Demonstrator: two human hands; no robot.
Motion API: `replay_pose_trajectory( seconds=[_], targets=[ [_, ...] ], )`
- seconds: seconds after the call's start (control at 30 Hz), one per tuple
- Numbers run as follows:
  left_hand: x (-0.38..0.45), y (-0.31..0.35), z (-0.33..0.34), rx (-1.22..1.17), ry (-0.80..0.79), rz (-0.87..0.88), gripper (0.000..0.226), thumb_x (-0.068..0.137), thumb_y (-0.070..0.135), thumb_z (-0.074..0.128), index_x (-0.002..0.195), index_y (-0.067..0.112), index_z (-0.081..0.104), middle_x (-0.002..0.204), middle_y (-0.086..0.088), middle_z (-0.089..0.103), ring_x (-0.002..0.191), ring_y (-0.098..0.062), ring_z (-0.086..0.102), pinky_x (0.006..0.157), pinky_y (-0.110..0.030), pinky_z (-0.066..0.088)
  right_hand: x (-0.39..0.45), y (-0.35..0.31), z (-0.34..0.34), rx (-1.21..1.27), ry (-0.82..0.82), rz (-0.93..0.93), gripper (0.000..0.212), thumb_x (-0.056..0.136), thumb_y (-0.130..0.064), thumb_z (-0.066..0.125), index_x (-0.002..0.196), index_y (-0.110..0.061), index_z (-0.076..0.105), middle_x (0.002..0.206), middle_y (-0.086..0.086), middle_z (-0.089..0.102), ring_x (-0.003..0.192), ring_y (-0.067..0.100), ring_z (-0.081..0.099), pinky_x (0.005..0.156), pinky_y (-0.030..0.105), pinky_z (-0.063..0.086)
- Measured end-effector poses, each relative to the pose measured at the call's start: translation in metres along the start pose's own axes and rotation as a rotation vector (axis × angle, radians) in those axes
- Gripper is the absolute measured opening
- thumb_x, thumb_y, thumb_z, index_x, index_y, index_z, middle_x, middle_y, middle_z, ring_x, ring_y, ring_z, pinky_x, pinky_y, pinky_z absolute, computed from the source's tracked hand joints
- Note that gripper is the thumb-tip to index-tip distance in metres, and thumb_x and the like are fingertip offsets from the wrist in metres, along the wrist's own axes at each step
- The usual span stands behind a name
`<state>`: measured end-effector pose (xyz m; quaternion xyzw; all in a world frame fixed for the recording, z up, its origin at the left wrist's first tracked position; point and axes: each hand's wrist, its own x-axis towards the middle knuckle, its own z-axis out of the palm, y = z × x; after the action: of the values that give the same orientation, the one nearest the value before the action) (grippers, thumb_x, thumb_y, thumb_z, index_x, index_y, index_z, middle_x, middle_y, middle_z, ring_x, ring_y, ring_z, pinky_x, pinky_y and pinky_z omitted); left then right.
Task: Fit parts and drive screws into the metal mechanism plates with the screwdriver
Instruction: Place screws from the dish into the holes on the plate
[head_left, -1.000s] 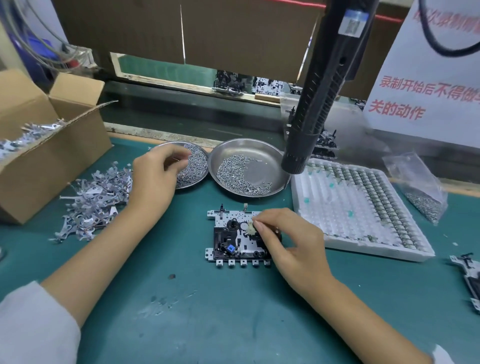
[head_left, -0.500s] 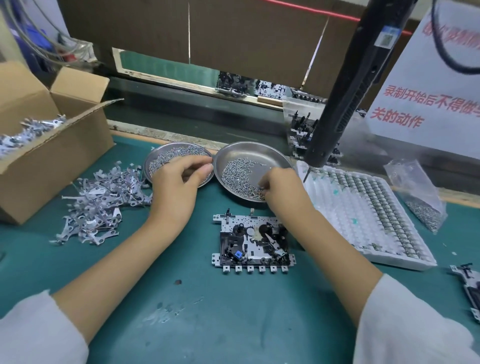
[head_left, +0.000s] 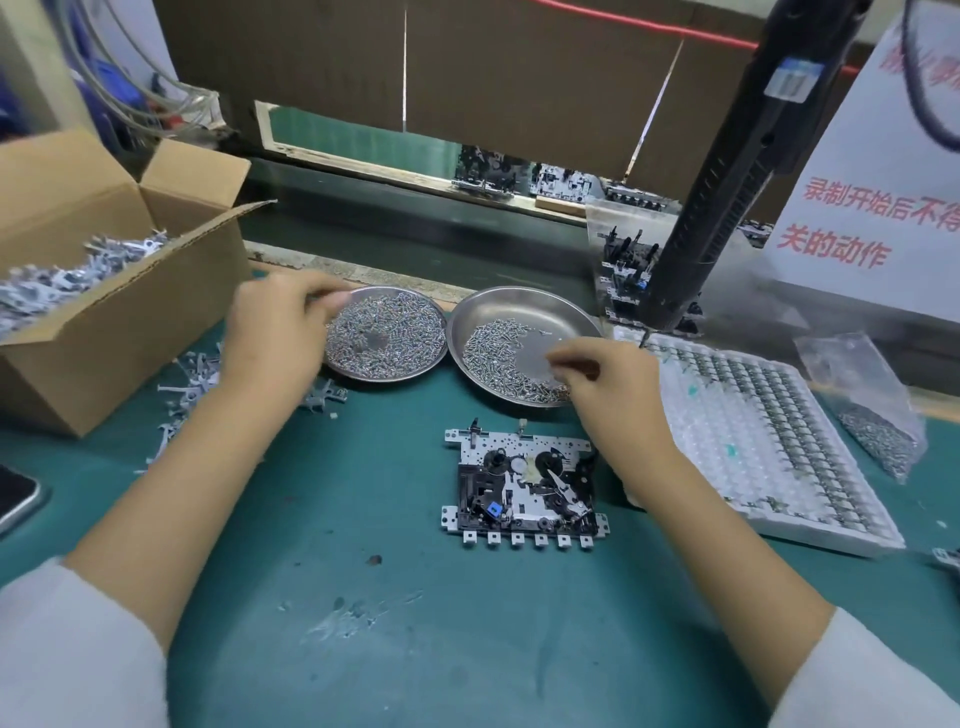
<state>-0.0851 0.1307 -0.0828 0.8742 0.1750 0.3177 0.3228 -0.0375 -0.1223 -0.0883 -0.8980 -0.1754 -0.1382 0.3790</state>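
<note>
Person, two arms in view: left hand (head_left: 272, 338) and right hand (head_left: 608, 387), both bare, no gloves. Forearms uncovered. White sleeves (head_left: 78, 649) pushed up near the elbows.

Even, bright overhead light; soft shadows under forearms on green desk mat (head_left: 395, 649). Motion blur on left hand (head_left: 275, 332). Wide-angle bending at edges.

At about two o'clock a white sign (head_left: 878, 208) carried red Chinese characters. One line read 录制开始后不得, cut off by the frame edge; the line below read 关的动作. A line above was too blurred to read. The screwdriver's (head_left: 727, 197) blue label (head_left: 793, 79) was illegible.
</note>
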Motion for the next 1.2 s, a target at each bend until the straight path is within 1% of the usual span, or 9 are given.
replay_pose_trajectory(
  seconds=[0.07, 0.13, 0.2, 0.27, 0.57, 0.73, 0.9, 1.07, 1.2],
  targets=[
    [0.009, -0.006, -0.019, 0.081, -0.095, -0.068, 0.013, 0.086, 0.031, 0.069, 0.092, 0.021, 0.075, 0.086, -0.003, 0.068, 0.081, -0.024, 0.058, 0.075, -0.031, 0.044, -0.009, 0.000, -0.006, 0.088, 0.006, 0.015, 0.018, 0.083, 0.002, 0.067, 0.093, -0.011, 0.076, 0.086, -0.006, 0.071, 0.077, -0.006, 0.061, 0.077, 0.002, 0.043],
    [0.012, -0.009, -0.031, 0.161, -0.305, -0.142, 0.012, 0.079, 0.039, 0.074, 0.078, 0.027, 0.073, 0.076, 0.008, 0.063, 0.075, -0.018, 0.057, 0.070, -0.030, 0.042, -0.019, 0.001, -0.011, 0.171, 0.026, 0.029, 0.019, 0.081, 0.000, 0.070, 0.087, -0.017, 0.076, 0.079, -0.015, 0.069, 0.076, -0.005, 0.063, 0.075, 0.003, 0.044],
    [0.011, -0.010, -0.032, 0.278, -0.450, -0.153, 0.014, 0.075, 0.042, 0.077, 0.073, 0.029, 0.072, 0.076, 0.013, 0.060, 0.083, -0.017, 0.056, 0.082, -0.033, 0.041, -0.030, 0.001, -0.015, 0.238, 0.043, 0.039, 0.027, 0.080, 0.000, 0.072, 0.080, -0.027, 0.074, 0.074, -0.021, 0.070, 0.077, -0.004, 0.065, 0.074, 0.005, 0.045],
    [0.009, -0.011, -0.027, 0.406, -0.496, -0.128, 0.014, 0.075, 0.041, 0.078, 0.073, 0.028, 0.072, 0.081, 0.011, 0.063, 0.096, -0.019, 0.053, 0.088, -0.035, 0.030, -0.039, 0.001, -0.017, 0.284, 0.057, 0.043, 0.034, 0.078, 0.001, 0.072, 0.076, -0.033, 0.071, 0.074, -0.024, 0.070, 0.077, -0.005, 0.066, 0.072, 0.005, 0.045],
    [0.005, -0.009, -0.016, 0.528, -0.522, -0.166, 0.025, 0.071, 0.044, 0.080, 0.067, 0.023, 0.069, 0.086, 0.002, 0.066, 0.095, -0.021, 0.049, 0.078, -0.034, 0.022, -0.062, 0.008, -0.020, 0.373, 0.081, 0.091, 0.037, 0.078, 0.004, 0.071, 0.074, -0.033, 0.072, 0.076, -0.019, 0.072, 0.077, 0.001, 0.068, 0.073, 0.009, 0.047],
    [0.007, -0.009, -0.017, 0.553, -0.537, -0.242, 0.019, 0.071, 0.033, 0.083, 0.070, 0.024, 0.066, 0.097, 0.001, 0.065, 0.100, -0.021, 0.047, 0.081, -0.033, 0.021, -0.063, 0.007, -0.022, 0.425, 0.087, 0.082, 0.035, 0.078, 0.004, 0.072, 0.074, -0.031, 0.073, 0.072, -0.018, 0.071, 0.070, -0.002, 0.065, 0.065, 0.006, 0.044],
    [0.007, -0.010, -0.021, 0.531, -0.563, -0.246, 0.019, 0.070, 0.031, 0.084, 0.071, 0.026, 0.066, 0.090, 0.006, 0.061, 0.105, -0.021, 0.047, 0.079, -0.032, 0.020, -0.063, 0.007, -0.025, 0.476, 0.102, 0.075, 0.033, 0.079, 0.004, 0.072, 0.073, -0.029, 0.073, 0.067, -0.015, 0.070, 0.057, -0.002, 0.058, 0.053, 0.005, 0.038],
    [0.009, -0.012, -0.019, 0.474, -0.467, -0.180, 0.016, 0.079, 0.033, 0.077, 0.067, 0.031, 0.066, 0.078, 0.012, 0.057, 0.092, -0.019, 0.044, 0.079, -0.033, 0.020, -0.064, 0.003, -0.026, 0.495, 0.100, 0.061, 0.031, 0.079, 0.004, 0.071, 0.074, -0.027, 0.074, 0.069, -0.014, 0.071, 0.056, -0.001, 0.058, 0.052, 0.005, 0.038],
    [0.006, -0.009, -0.010, 0.525, -0.460, -0.184, 0.017, 0.076, 0.039, 0.078, 0.074, 0.023, 0.072, 0.085, 0.003, 0.065, 0.090, -0.020, 0.043, 0.079, -0.034, 0.021, -0.064, 0.002, -0.027, 0.493, 0.090, 0.059, 0.035, 0.080, 0.005, 0.069, 0.074, -0.029, 0.073, 0.073, -0.012, 0.072, 0.063, 0.000, 0.062, 0.055, 0.005, 0.040]
  ],
)
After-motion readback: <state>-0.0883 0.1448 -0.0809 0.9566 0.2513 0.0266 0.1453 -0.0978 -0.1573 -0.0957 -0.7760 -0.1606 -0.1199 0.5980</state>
